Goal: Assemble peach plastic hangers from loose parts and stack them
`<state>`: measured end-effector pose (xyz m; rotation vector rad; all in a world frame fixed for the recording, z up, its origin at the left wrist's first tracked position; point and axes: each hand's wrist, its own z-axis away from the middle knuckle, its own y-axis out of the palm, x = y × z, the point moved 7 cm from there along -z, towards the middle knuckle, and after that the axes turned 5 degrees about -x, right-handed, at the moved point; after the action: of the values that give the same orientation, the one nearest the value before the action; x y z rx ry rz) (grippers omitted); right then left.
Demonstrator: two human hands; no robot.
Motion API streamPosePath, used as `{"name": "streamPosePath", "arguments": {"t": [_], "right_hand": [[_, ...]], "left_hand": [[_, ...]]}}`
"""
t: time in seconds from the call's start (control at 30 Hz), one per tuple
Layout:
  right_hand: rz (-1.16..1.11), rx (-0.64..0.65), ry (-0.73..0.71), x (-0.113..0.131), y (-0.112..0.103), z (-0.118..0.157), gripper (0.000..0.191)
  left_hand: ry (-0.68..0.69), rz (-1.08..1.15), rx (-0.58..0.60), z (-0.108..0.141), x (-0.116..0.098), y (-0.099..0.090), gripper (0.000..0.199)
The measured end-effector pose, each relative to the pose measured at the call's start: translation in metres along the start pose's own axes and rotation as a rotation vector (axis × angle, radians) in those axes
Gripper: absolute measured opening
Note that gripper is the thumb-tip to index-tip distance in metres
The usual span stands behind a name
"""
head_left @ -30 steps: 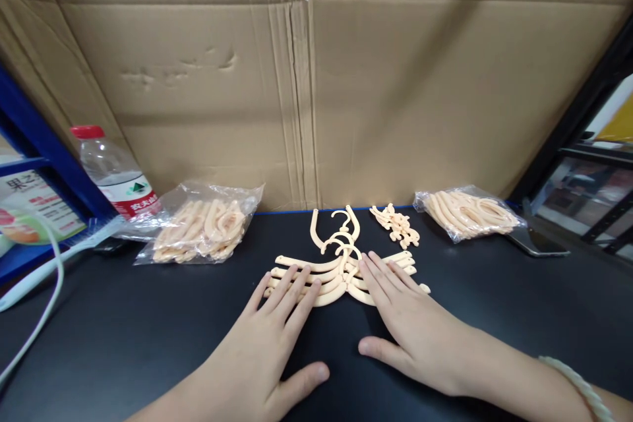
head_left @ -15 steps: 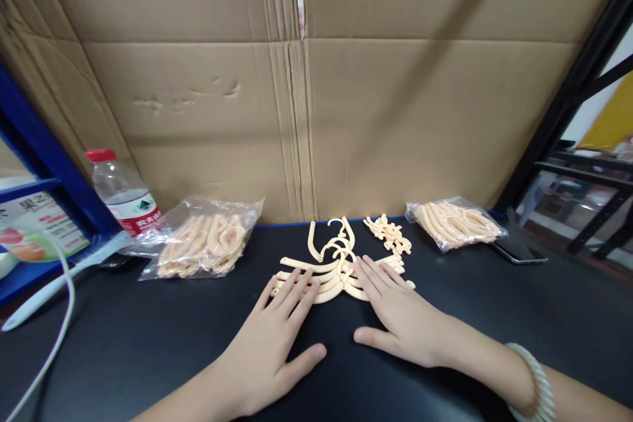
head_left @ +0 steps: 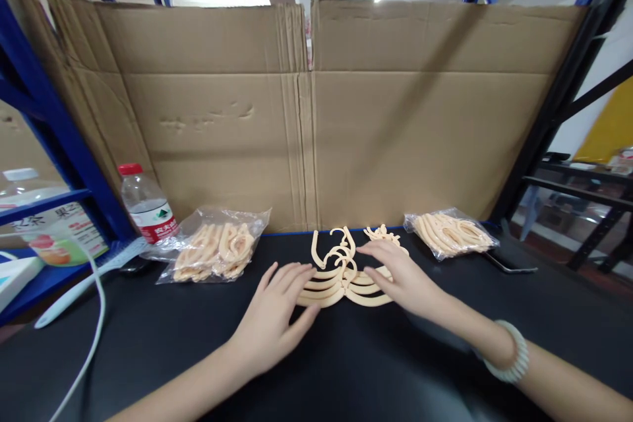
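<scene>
Several cream plastic hangers (head_left: 326, 291) lie nested on the black table, their hooks overlapping toward the back. My left hand (head_left: 274, 316) rests over the left arms of these hangers, fingers spread and thumb apart. Above their right side is my right hand (head_left: 403, 277), a little blurred, with fingers and thumb apart and nothing held. Behind the stack, a loose curved hanger piece (head_left: 315, 249) and another hanger with its hook lie near the back edge. A pile of small cream parts (head_left: 382, 233) sits behind my right hand, which partly hides it.
A clear bag of hanger parts (head_left: 212, 250) stands back left, beside a red-capped bottle (head_left: 148, 208). Another bag (head_left: 452, 232) lies back right, next to a phone (head_left: 509, 264). A white cable (head_left: 96, 316) crosses the left side. A cardboard wall (head_left: 222, 145) closes off the back.
My right hand has lifted and shifted toward the back, over the small parts. My left hand stays at the hangers' left side. The camera view has tilted upward.
</scene>
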<state>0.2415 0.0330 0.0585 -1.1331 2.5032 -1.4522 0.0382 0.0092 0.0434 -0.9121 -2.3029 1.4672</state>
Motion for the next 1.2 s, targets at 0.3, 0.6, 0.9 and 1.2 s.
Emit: {"name": "streamPosePath", "arguments": {"t": [0.3, 0.6, 0.9, 1.2], "right_hand": [[0.181, 0.357, -0.069, -0.033, 0.050, -0.097, 0.014], [0.330, 0.608, -0.069, -0.043, 0.080, -0.103, 0.021], [0.069, 0.441, 0.013, -0.060, 0.078, -0.100, 0.021], [-0.645, 0.103, 0.351, -0.068, 0.042, -0.101, 0.009]], "left_hand": [[-0.363, -0.086, 0.175, -0.099, 0.050, 0.024, 0.025], [-0.559, -0.107, 0.325, -0.124, 0.074, 0.061, 0.031], [-0.656, 0.153, 0.180, -0.121, 0.090, 0.050, 0.030], [-0.836, 0.810, -0.083, -0.080, 0.076, 0.021, 0.022]]}}
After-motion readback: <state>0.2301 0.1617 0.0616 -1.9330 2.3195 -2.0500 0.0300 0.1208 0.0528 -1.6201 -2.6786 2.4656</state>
